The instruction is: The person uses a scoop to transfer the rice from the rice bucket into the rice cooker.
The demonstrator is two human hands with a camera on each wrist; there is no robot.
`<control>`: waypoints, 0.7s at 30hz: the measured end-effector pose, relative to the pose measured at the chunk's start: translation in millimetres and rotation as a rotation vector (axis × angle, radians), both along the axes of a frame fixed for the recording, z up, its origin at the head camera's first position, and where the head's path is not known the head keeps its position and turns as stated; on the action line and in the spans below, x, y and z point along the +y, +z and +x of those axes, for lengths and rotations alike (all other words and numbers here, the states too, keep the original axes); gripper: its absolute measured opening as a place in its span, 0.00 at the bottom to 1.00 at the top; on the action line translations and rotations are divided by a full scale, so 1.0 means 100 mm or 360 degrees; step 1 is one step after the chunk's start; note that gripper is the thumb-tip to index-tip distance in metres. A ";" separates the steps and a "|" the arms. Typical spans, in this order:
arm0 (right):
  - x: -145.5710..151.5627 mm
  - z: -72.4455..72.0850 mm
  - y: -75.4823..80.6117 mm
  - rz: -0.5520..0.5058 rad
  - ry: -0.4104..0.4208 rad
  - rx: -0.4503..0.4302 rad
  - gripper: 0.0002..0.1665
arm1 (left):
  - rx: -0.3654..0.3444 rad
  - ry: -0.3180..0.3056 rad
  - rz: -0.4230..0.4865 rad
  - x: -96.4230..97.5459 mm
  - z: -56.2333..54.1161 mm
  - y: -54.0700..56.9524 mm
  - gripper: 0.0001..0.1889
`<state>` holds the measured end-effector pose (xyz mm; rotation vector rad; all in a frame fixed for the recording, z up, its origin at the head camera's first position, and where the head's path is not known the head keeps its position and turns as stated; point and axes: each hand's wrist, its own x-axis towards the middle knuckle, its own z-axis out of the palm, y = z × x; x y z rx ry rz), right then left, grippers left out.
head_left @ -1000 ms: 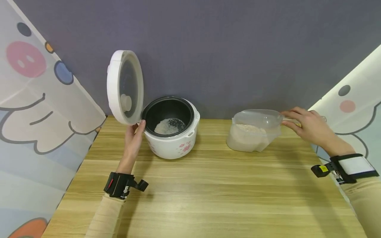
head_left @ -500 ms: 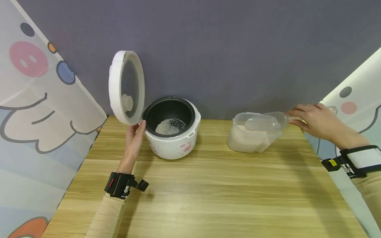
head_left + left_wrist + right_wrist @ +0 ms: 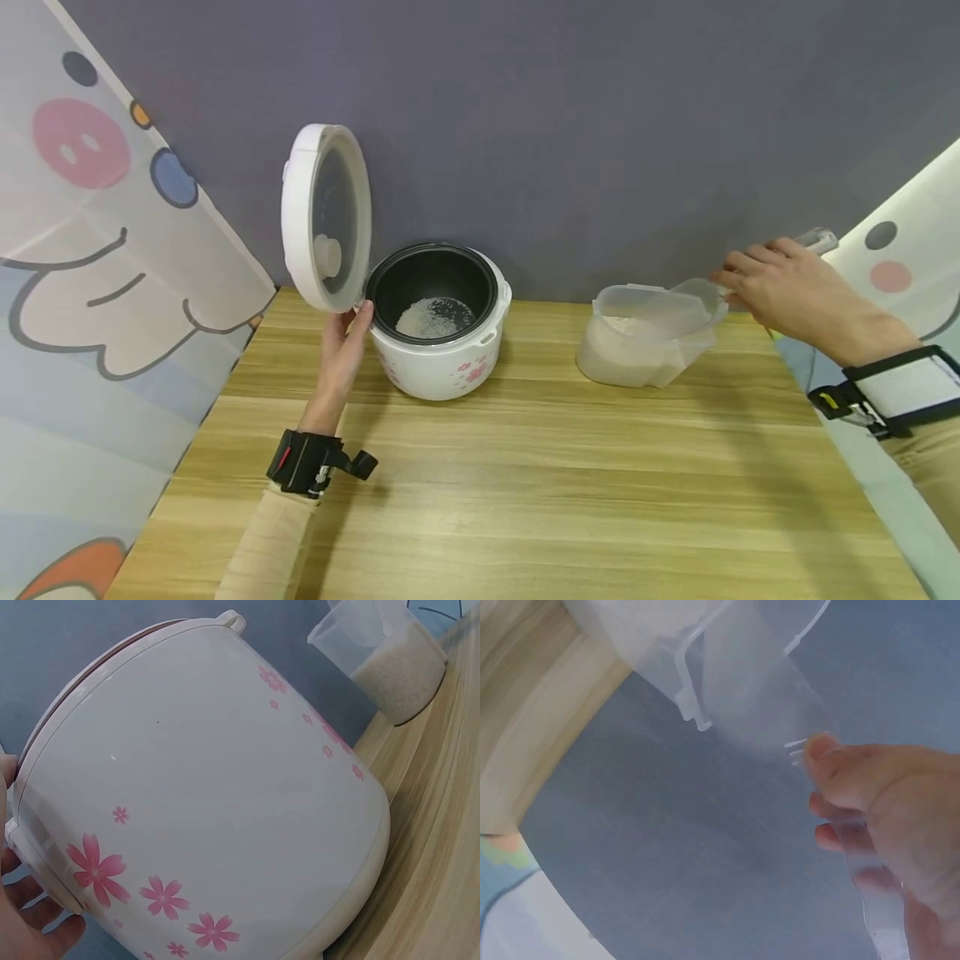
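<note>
A white rice cooker (image 3: 435, 371) with pink flowers stands with its lid (image 3: 326, 217) raised. White rice (image 3: 431, 318) lies in its dark inner pot (image 3: 390, 287). My left hand (image 3: 341, 354) grips the cooker's left side, thumb (image 3: 6, 771) by the rim and fingers (image 3: 37, 900) around the side handle. On the right, a translucent container (image 3: 626, 367) is partly filled with rice (image 3: 401, 671). My right hand (image 3: 798, 287) holds the clear handle (image 3: 885, 919) of a scoop (image 3: 693, 300). The scoop's bowl slants down inside the container, with the handle's end raised.
Both things stand at the back of the wooden table (image 3: 540, 483), close to a grey wall panel (image 3: 562, 142). Cartoon-printed sheets (image 3: 82, 275) line the left and right sides.
The scoop's handle end has risen and its bowl has tilted down deeper into the container. The right hand first shifted right. The left hand keeps its hold on the cooker.
</note>
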<state>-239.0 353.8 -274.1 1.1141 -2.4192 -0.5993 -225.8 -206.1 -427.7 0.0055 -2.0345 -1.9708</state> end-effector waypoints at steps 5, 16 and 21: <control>-0.05 0.01 0.02 0.0112 0.0027 0.0039 0.21 | -0.0003 0.0000 0.0003 0.02 -0.02 -0.01 0.28; -0.23 -0.05 -0.15 0.0206 -0.0003 0.0054 0.15 | 0.0001 0.0015 0.0007 0.00 -0.02 -0.03 0.28; -0.22 -0.07 -0.28 0.0165 -0.0035 0.0010 0.16 | 0.0027 0.0021 0.0001 0.01 -0.03 -0.03 0.27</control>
